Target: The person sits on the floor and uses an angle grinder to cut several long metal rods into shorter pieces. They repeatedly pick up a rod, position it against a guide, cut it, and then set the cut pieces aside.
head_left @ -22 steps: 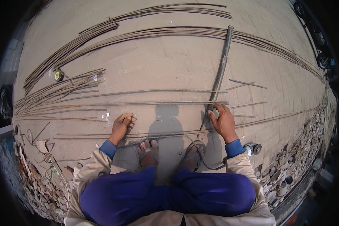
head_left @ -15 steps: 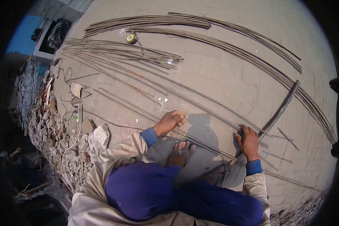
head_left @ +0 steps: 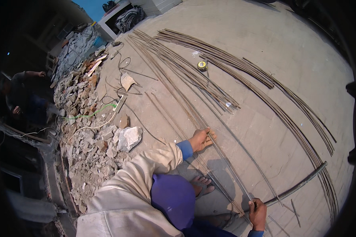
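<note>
Handling a thin metal rod (head_left: 230,166), head view: it runs slantwise over the ground in front of the person, between the two hands. Right hand (head_left: 257,213): fingers curled, looks like thumb and forefinger pinching the rod near its close end. Left hand (head_left: 203,139): fingers half-curled at the rod further up; can't tell whether they're closed on it. Dark pipe (head_left: 298,186) lies by the right hand; tape measure (head_left: 202,66) well apart, beyond more rods. Rubble (head_left: 91,158) on the left. Judgement: done well, this wants a firm pinch at the end, a light guiding left hand, rod kept straight, clear of neighbouring rods and the sandalled foot (head_left: 202,184).
</note>
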{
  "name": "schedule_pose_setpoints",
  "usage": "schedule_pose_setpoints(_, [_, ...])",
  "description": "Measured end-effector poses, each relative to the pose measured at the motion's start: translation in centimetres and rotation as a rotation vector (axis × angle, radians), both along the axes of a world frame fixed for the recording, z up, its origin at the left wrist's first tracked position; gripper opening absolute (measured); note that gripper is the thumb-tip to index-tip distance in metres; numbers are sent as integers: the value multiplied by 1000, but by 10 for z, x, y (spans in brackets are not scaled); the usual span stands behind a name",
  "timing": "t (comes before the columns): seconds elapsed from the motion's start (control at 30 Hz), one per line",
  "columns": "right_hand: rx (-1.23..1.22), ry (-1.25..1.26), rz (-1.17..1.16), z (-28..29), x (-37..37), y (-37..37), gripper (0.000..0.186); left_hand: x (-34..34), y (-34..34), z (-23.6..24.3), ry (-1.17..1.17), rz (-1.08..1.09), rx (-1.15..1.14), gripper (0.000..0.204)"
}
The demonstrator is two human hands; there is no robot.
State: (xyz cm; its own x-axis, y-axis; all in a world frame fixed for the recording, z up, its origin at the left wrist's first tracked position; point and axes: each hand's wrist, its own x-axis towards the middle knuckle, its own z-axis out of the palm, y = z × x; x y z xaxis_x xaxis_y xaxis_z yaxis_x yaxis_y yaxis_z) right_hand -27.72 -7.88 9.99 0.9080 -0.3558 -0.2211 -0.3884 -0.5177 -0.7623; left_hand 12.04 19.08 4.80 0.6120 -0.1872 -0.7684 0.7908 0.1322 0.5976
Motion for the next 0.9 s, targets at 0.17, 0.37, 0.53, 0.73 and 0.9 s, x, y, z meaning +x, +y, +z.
schedule_pose_setpoints(0.17, [-74,83,59,0,-9,2,28,-5,6,12,-96,-55,29,25])
schedule_pose_setpoints(0.37, [-26,184,156,24,-3,19,32,-4,22,36,-197,22,-29,24])
schedule_pose_setpoints(0.53, [27,151,194,41,42,35,32,29,44,62,-338,80,-62,24])
schedule_pose_setpoints(0.73, [256,16,66,41,135,103,29,105,82,92,-508,220,-66,39])
schedule_pose_setpoints(0.9, [161,-153,61,50,229,149,30,190,109,116,-745,296,-95,50])
